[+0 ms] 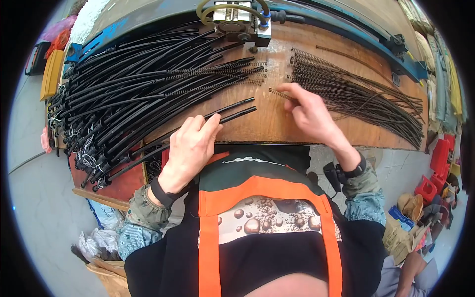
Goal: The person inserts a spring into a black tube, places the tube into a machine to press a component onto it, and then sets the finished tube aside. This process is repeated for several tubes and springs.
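My left hand (192,140) is closed around two thin black rods (238,115) near the table's front edge, their ends pointing right past my fingers. With thumb and forefinger, my right hand (312,115) pinches a long coil spring (278,92), its free end pointing left toward the rods. A heap of long black rods (133,64) with thicker ends at the left covers the table's left half. Coil springs (217,70) sleeve several of those rods near their right ends. Right of my right hand lies a bundle of loose dark springs (346,89).
A metal clamp unit (237,27) with hoses stands at the table's far edge, above the wooden tabletop (260,131). Behind runs a blue rail (341,24). Red plastic boxes (439,158) and a person's arm (408,277) are at the right; a yellow box (51,74) is far left.
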### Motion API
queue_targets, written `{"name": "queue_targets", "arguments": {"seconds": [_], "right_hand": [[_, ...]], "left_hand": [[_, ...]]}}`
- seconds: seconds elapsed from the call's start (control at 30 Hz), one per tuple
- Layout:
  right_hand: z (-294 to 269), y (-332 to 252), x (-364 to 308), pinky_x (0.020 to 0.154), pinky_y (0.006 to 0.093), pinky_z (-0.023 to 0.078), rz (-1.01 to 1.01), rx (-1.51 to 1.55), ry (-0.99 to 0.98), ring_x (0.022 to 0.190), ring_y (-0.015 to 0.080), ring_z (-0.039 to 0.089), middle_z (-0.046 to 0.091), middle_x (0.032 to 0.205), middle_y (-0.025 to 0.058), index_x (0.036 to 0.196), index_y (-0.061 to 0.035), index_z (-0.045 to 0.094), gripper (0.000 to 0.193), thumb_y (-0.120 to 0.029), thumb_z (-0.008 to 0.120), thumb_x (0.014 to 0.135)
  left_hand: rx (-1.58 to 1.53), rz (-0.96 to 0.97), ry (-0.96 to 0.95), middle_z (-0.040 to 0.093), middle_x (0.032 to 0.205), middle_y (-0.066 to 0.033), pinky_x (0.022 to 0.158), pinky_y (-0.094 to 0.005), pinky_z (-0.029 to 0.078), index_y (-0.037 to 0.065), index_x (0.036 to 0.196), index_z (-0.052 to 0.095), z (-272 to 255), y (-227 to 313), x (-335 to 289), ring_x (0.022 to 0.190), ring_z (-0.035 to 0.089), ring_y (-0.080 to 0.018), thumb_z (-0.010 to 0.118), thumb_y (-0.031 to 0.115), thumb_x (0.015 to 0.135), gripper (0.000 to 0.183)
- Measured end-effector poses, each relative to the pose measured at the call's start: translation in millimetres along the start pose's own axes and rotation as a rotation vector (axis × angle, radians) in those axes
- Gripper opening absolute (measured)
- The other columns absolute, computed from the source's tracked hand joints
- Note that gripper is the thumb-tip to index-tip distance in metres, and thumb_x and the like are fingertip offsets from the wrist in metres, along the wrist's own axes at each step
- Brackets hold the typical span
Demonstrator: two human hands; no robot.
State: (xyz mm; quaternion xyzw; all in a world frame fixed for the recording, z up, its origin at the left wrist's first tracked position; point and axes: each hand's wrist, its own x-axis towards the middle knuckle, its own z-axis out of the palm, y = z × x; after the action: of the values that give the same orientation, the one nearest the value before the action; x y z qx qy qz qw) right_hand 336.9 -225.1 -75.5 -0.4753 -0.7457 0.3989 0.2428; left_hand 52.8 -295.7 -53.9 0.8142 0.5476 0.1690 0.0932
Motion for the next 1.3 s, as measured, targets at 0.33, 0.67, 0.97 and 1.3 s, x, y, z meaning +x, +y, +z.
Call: {"name": "queue_targets", "arguments": {"seconds": [0.33,0.67,0.97,1.3], "right_hand": [[28.9,-12.5,12.4,0.062,0.0350,0.041,-0.256,-0.029,0.080,0.066,0.0226,0.051,0.059,0.070,0.0080,0.096,-0.0054,0.074,0.018,-0.014,0.075,0.081],[27.7,-9.7,0.9,0.070,0.0370,0.040,-0.627,-0.304,0.262,0.074,0.0266,0.051,0.057,0.075,0.0076,0.094,-0.0029,0.072,0.025,-0.017,0.079,0.074],[17.0,-7.3,1.0,0.068,0.0375,0.039,-0.689,-0.268,0.336,0.074,0.0247,0.052,0.059,0.077,0.0047,0.095,-0.0058,0.071,0.028,-0.025,0.078,0.077],[9.3,22.8,-9.9,0.056,0.0339,0.040,-0.835,-0.514,0.024,0.067,0.0225,0.053,0.059,0.077,0.0048,0.105,-0.0028,0.069,0.028,-0.023,0.070,0.087]], "left_hand": [[0.037,0.042,0.098,0.056,0.075,-0.0033,0.055,-0.0340,0.049,0.011,0.100,0.067,0.0,0.0,1.2,0.069,0.057,-0.0211,0.070,0.015,0.084,0.017],[-0.042,0.044,0.131,0.055,0.071,-0.0007,0.052,-0.0315,0.049,0.012,0.086,0.061,1.6,17.2,-6.3,0.066,0.060,-0.0181,0.068,0.018,0.082,0.010],[-0.152,0.030,0.085,0.061,0.072,-0.0065,0.055,-0.0381,0.053,0.010,0.084,0.058,-7.2,21.2,-0.8,0.066,0.066,-0.0256,0.061,0.015,0.084,0.007],[-0.436,-0.099,-0.266,0.063,0.063,-0.0200,0.053,-0.0492,0.049,0.003,0.082,0.059,-11.4,25.2,2.8,0.062,0.063,-0.0419,0.056,0.023,0.097,0.026]]}}
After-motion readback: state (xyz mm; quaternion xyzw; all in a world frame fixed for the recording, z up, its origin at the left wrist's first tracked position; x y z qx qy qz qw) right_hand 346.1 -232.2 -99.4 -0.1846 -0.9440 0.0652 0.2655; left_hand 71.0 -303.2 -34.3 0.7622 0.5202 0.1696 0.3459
